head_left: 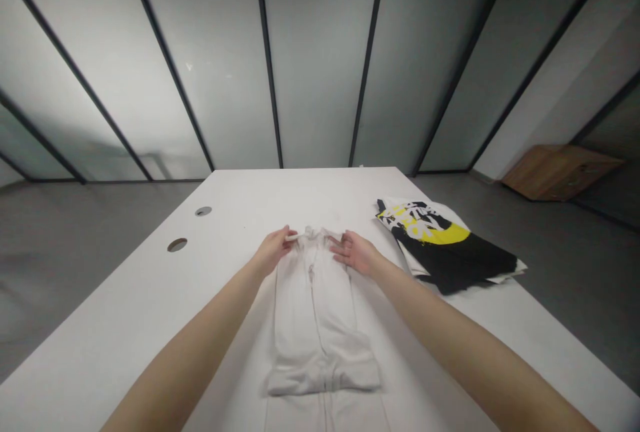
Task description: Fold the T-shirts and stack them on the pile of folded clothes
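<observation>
A white garment (320, 312) lies lengthwise in front of me, with a line running down its middle and gathered cloth at its far end. A thick fold crosses it near the bottom of the view, and the cloth goes on past the lower edge. My left hand (274, 249) pinches its far left corner between thumb and fingers. At the far right corner, my right hand (356, 252) grips the edge, its lower fingers somewhat spread against the cloth. Whether the garment is a top or trousers I cannot tell.
Folded clothes (450, 245), black, white and yellow with printing, are piled on the right side of the white table (235, 199). Two round holes (177, 245) pierce the tabletop at left. Frosted glass panels (315, 72) stand behind; a wooden cabinet (555, 172) is on the floor at right.
</observation>
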A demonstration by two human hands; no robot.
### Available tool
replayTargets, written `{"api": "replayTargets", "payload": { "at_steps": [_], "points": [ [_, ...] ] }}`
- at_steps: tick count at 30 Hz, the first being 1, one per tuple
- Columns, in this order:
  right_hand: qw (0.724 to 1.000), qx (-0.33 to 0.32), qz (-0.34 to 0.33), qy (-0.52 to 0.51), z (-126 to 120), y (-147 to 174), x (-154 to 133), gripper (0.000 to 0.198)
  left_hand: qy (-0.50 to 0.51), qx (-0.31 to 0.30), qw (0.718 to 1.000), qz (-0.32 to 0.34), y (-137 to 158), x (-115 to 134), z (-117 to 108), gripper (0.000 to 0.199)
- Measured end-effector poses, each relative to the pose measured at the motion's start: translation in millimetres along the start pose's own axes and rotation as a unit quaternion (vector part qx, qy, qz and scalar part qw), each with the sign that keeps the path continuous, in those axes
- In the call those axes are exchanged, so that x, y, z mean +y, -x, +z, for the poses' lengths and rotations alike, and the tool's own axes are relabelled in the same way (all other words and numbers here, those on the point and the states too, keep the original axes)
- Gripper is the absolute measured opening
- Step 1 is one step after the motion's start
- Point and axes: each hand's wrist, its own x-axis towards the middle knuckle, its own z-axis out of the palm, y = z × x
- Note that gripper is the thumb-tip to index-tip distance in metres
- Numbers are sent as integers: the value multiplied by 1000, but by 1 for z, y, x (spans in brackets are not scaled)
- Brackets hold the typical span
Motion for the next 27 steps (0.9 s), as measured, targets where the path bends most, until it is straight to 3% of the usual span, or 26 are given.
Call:
{"api": "replayTargets", "payload": {
  "at_steps": [4,7,10,12,15,18,21,24,27],
  "points": [
    [993,51,-106,-10,24,-40,-40,28,10,36,997,69,-44,42,26,47],
    [979,64,-191,-22,41,-56,-71,31,27,41,987,151,-60,81,40,45],
    [965,53,-255,-39,47,-52,-89,30,57,25,977,203,-55,110,45,39],
    [960,32,-272,-56,43,-39,-87,28,76,12,977,200,-38,114,43,36],
    [973,-7,-217,-75,22,-10,-57,25,79,7,986,145,4,89,29,35],
    [990,-41,-111,-71,-5,24,-8,25,49,10,998,48,52,38,10,34],
    [997,-27,0,-66,-25,52,33,30,28,34,997,-67,87,-7,-7,33],
    [997,-22,38,-61,-33,71,53,30,34,29,991,-125,101,-30,-16,25],
    [998,-49,18,-41,-32,77,61,24,38,-2,990,-136,96,-37,-18,31]
  ]
}}
